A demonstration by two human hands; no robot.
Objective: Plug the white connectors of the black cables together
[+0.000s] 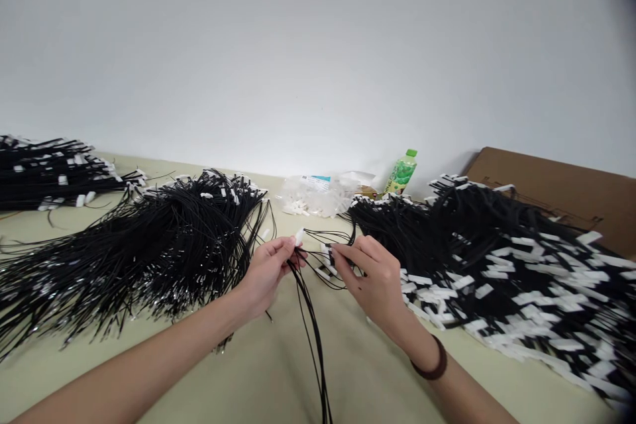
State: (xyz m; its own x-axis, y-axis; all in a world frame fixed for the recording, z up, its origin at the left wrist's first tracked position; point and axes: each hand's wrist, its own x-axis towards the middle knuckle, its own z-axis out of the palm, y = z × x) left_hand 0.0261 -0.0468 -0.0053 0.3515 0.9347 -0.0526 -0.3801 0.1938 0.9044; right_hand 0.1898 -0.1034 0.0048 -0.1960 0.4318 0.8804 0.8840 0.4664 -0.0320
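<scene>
My left hand (268, 273) pinches a white plastic connector (299, 236) between thumb and index finger. From it a bundle of thin black wires (315, 344) hangs down towards the front edge of the view. More black wires loop from the connector across to the right. My right hand (372, 278) is closed, its thumb and index fingertips together at the end of these wires, beside small white pieces (326, 266). The exact wire end between those fingertips is too small to make out.
Piles of black wires lie to the left (183, 245) and far left (44, 172). A large heap of black cables with white ends (536, 278) covers the right. Behind are a clear bag of white parts (318, 197), a green bottle (401, 172) and a cardboard box (551, 192).
</scene>
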